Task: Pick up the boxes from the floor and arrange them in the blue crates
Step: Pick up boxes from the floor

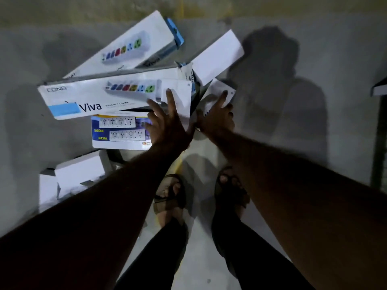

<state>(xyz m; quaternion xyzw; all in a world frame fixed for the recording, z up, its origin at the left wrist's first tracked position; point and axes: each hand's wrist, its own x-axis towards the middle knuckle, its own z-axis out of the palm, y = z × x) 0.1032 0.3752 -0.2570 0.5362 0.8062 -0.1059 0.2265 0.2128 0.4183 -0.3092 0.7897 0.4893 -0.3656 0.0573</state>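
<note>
Grey concrete floor (314, 49) bears glossy, flat rectangular cardboard boxes (117, 95).

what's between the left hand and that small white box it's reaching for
Nothing visible. The left hand, fingers spread, is already at the small white box, which lies on top of the long Viva box. No blue crate is in view.

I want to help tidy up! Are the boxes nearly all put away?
Not yet. No blue crate shows, so nothing looks packed. The left hand reaches over a small white box; the right hand takes a grip on another. The Viva boxes remain on the floor.
</note>
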